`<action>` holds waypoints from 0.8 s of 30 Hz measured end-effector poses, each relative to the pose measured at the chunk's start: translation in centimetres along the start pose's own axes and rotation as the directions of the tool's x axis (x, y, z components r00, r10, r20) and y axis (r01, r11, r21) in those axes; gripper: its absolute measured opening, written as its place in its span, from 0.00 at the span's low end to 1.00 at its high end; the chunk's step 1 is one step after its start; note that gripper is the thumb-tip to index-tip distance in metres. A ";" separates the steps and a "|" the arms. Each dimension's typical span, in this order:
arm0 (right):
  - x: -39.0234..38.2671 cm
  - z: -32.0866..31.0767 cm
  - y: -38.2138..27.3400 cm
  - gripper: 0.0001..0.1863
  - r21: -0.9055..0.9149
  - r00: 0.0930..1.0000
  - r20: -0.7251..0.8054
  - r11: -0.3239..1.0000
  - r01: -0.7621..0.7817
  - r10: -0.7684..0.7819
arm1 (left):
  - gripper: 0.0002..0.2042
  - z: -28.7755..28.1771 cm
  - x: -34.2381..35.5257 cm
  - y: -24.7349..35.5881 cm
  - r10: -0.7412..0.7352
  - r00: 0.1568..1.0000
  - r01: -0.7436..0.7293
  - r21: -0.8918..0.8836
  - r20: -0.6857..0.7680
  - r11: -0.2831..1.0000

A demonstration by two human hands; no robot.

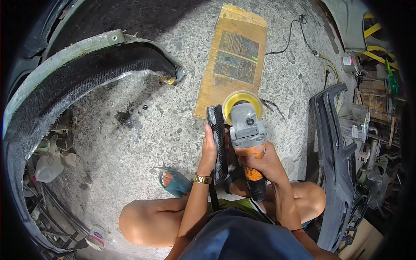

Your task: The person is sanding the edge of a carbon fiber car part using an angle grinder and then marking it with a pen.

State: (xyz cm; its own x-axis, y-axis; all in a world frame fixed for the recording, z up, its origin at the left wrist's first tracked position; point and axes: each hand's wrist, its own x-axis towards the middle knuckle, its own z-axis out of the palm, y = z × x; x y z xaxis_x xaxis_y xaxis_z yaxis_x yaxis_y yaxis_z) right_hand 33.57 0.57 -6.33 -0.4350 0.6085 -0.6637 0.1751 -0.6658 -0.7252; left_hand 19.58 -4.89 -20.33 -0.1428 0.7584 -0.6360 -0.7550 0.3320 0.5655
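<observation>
My right hand is wrapped round the orange body of an angle grinder with a grey head. A round disc with a yellow backing sits at the grinder's far end. Just left of it, my left hand grips a narrow black carbon-fibre-patterned strip with pale dusty edges, held lengthwise away from me. The disc is close beside the strip's far end; whether they touch I cannot tell. Some left-hand fingers are hidden behind the strip.
A flattened cardboard piece lies ahead on the speckled concrete. A large curved black panel arches at the left; a long dark bumper-like part stands at the right. A cord crosses the far floor. Cans and clutter line both sides.
</observation>
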 end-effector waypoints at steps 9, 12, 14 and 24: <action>1.5 0.2 1.6 0.22 -0.119 0.999 -0.033 0.992 0.026 -0.030 | 0.39 -1.3 1.3 -2.6 0.160 0.980 -0.127 0.253 -0.117 0.959; 1.8 -0.2 1.9 0.23 -0.128 0.999 -0.032 0.991 0.025 -0.029 | 0.39 -0.4 1.0 -2.2 0.172 0.970 -0.121 0.277 -0.171 0.953; 1.9 0.0 1.9 0.24 -0.141 0.999 -0.029 0.990 0.011 -0.016 | 0.40 -0.6 0.9 -2.2 0.181 0.971 -0.130 0.290 -0.157 0.948; 2.3 1.0 1.6 0.30 -0.261 0.997 -0.077 0.965 0.000 -0.020 | 0.39 -2.1 1.8 -4.4 0.152 0.981 -0.124 0.207 -0.121 0.970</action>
State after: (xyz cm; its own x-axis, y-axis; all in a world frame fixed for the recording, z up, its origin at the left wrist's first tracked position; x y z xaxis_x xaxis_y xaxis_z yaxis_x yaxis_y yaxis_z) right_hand 31.98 0.48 -8.81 -0.3696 0.6532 -0.6609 0.3999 -0.5302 -0.7476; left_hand 21.29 -6.15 -25.07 -0.3321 0.7264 -0.6017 -0.5821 0.3442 0.7367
